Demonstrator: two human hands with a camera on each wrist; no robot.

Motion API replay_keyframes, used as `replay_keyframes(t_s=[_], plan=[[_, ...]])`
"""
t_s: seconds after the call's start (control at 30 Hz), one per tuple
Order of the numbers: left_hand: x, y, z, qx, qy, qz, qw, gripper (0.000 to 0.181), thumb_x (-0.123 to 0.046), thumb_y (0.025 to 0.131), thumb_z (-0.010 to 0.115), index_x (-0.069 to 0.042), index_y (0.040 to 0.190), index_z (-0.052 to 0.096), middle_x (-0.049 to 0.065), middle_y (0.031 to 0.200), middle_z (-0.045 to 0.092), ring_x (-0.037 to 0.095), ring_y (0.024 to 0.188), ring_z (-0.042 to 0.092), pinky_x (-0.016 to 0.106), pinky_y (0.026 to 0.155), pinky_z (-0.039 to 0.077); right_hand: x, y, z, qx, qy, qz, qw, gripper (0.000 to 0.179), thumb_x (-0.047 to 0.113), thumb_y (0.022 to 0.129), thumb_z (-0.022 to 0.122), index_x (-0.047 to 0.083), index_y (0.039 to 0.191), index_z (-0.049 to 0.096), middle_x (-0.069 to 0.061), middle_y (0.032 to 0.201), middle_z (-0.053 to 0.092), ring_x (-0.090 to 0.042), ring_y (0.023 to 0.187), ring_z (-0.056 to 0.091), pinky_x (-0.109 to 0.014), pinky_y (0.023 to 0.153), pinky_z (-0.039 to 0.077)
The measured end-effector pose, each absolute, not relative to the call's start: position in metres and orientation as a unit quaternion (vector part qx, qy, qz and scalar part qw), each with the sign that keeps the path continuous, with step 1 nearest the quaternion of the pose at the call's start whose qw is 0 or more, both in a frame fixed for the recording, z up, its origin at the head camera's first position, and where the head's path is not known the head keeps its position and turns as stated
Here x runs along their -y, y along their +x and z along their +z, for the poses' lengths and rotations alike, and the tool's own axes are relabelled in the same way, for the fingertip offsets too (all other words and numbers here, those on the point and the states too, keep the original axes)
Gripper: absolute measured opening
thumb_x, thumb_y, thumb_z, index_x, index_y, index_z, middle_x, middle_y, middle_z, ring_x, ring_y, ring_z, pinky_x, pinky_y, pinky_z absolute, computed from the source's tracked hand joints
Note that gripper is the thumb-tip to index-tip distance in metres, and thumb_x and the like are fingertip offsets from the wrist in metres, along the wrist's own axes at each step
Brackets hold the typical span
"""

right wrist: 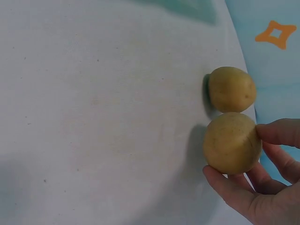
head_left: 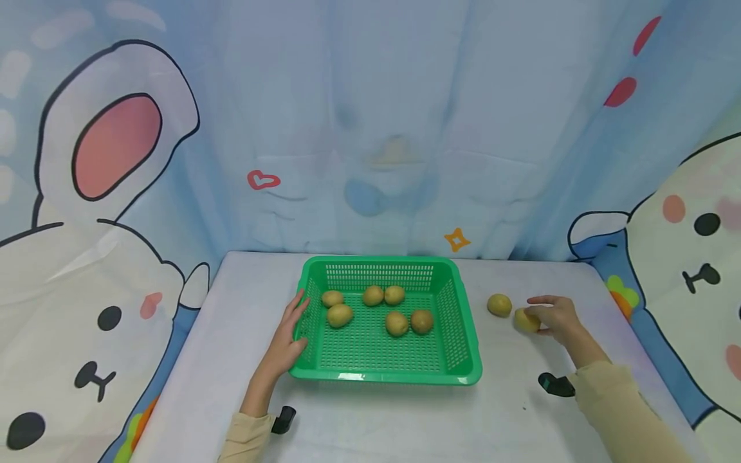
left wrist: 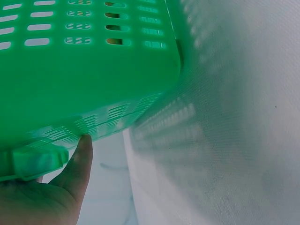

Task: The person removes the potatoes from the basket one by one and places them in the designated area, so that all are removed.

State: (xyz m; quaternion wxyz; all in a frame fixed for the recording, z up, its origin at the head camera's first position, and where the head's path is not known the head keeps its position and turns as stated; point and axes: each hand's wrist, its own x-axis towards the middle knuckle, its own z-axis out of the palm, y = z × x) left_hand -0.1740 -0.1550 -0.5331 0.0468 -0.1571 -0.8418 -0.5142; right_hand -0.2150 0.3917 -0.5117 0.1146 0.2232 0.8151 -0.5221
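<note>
- Closest to me is the near rim of the green basket (head_left: 384,375), sitting mid-table (head_left: 509,411) and a bit left of the stuff I'm dealing with.
- My left hand (head_left: 287,337) is on the basket's left rim, one digit against the outer wall. Can't tell if it's properly gripping or just resting there.
- My right hand (head_left: 558,318) has its fingers and thumb pinched round a potato (head_left: 525,321), right of the basket. It's roundish, so no real long axis to line up. Couldn't say if it's touching the table.
- The bit that matters, imo: basket's right wall is straight left of that pinch, near but apart. Right hand's on the potato's right side; my left is way across the basket.
- Slightly farther and left, the loose potato (head_left: 499,305) sits just beside the pinched one, on the far edge of that gap.
- Six basket potatoes (head_left: 396,323) lie around the middle and far part, well apart from my right hand.
</note>
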Motion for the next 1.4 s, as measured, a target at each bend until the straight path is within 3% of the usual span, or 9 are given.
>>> replay_keyframes(t_s=[0.27, 0.7, 1.03, 1.4], plan=[[0.155, -0.175, -0.534, 0.841, -0.16, -0.515, 0.047, 0.083, 0.017, 0.068, 0.048, 0.006, 0.148, 0.036, 0.016, 0.162, 0.019, 0.04, 0.148, 0.013, 0.066, 0.112, 0.017, -0.393, -0.212, -0.522, -0.811, 0.229, -0.524, 0.121, 0.052, 0.009, 0.094, 0.056, -0.017, 0.137, 0.04, -0.037, 0.138, 0.032, -0.043, 0.116, 0.043, -0.054, 0.087, 0.053], [0.155, -0.175, -0.534, 0.842, -0.157, -0.514, 0.046, 0.083, 0.016, 0.068, 0.046, 0.006, 0.15, 0.033, 0.014, 0.163, 0.016, 0.038, 0.149, 0.012, 0.065, 0.112, 0.018, -0.391, -0.22, -0.49, -0.83, 0.241, -0.484, 0.137, 0.051, 0.014, 0.096, 0.055, -0.015, 0.135, 0.039, -0.038, 0.141, 0.031, -0.056, 0.127, 0.035, -0.067, 0.096, 0.04], [0.155, -0.175, -0.536, 0.842, -0.155, -0.514, 0.047, 0.083, 0.015, 0.068, 0.046, 0.005, 0.15, 0.034, 0.014, 0.163, 0.017, 0.038, 0.149, 0.013, 0.066, 0.112, 0.018, -0.366, -0.229, -0.462, -0.836, 0.19, -0.493, 0.149, 0.057, 0.022, 0.101, 0.05, -0.011, 0.145, 0.033, -0.035, 0.147, 0.035, -0.05, 0.13, 0.043, -0.056, 0.097, 0.046], [0.153, -0.174, -0.533, 0.841, -0.162, -0.515, 0.046, 0.081, 0.014, 0.07, 0.046, 0.008, 0.149, 0.033, 0.015, 0.163, 0.017, 0.039, 0.148, 0.013, 0.065, 0.112, 0.018, -0.317, -0.24, -0.431, -0.834, 0.1, -0.511, 0.185, 0.057, 0.022, 0.1, 0.052, -0.009, 0.145, 0.036, -0.032, 0.147, 0.039, -0.046, 0.131, 0.046, -0.053, 0.098, 0.047]])
